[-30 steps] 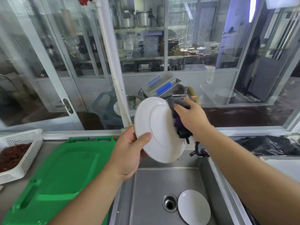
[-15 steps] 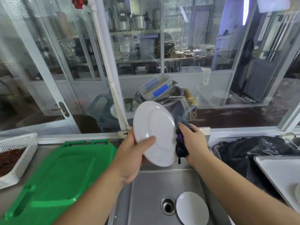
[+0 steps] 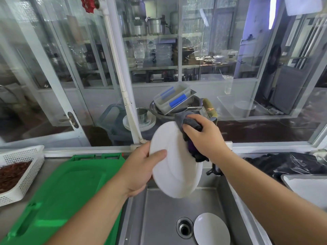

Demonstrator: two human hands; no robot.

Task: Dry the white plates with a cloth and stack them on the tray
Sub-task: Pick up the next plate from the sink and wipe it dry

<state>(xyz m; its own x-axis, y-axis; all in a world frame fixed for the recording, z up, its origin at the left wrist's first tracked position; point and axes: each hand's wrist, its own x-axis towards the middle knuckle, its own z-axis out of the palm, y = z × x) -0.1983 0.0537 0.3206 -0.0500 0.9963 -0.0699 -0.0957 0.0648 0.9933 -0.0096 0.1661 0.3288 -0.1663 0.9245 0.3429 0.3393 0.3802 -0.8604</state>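
Plate [image 3: 175, 167] gripped by left hand [image 3: 139, 171]; right hand [image 3: 203, 137] clutches cloth [image 3: 185, 121] against its rim.

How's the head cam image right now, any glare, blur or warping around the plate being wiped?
Head view: daylight, sharp on the held plate and both hands. The plate's face is nearly blown out white. The window glass carries reflections that muddy the shelves behind. Wide-angle warping bends the frame edges and stretches the forearms.
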